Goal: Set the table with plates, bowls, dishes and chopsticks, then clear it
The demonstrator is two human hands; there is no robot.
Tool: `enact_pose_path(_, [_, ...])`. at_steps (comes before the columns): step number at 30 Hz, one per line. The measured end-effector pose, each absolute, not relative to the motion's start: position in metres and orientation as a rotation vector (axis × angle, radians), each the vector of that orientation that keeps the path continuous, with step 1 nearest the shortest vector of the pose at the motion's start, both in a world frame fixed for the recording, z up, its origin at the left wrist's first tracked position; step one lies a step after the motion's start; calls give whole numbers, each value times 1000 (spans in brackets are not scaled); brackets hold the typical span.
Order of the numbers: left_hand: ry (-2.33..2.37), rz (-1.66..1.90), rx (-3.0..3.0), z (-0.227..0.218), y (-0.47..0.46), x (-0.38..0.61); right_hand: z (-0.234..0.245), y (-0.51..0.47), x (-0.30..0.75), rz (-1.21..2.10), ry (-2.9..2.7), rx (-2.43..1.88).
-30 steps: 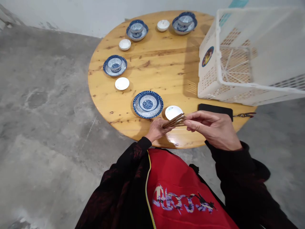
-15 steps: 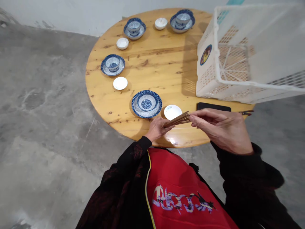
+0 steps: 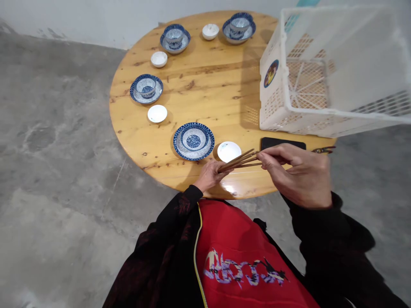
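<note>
A bundle of brown chopsticks (image 3: pixel 239 160) is held between both hands above the near edge of the round wooden table (image 3: pixel 212 90). My left hand (image 3: pixel 210 174) is closed on the lower left end of the chopsticks. At the right end, the fingers of my right hand (image 3: pixel 297 173) pinch them. Just beyond the chopsticks stands a small white dish (image 3: pixel 229 151), and to its left a blue patterned plate with a bowl on it (image 3: pixel 193 140).
A white plastic crate (image 3: pixel 324 72) fills the table's right side, with a black phone (image 3: pixel 282 143) in front of it. Three more blue plate-and-bowl sets (image 3: pixel 146 88) (image 3: pixel 175 37) (image 3: pixel 239 25) and small white dishes (image 3: pixel 157 113) ring the table. Grey concrete floor lies to the left.
My right hand has slid a little to the right along the chopsticks, and they fan apart slightly. The view has shifted a little, so the table sits further left in frame.
</note>
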State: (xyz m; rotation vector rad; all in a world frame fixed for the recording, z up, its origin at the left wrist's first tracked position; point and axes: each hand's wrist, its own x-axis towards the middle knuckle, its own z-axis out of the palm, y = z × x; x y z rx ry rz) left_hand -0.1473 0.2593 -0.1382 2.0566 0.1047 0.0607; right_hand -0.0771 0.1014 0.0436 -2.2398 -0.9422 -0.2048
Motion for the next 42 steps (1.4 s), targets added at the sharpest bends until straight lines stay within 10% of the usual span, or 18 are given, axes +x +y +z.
enact_pose_path(42, [117,-460,1397,-91,256,-189,5,109,-41,276,-306,-1502])
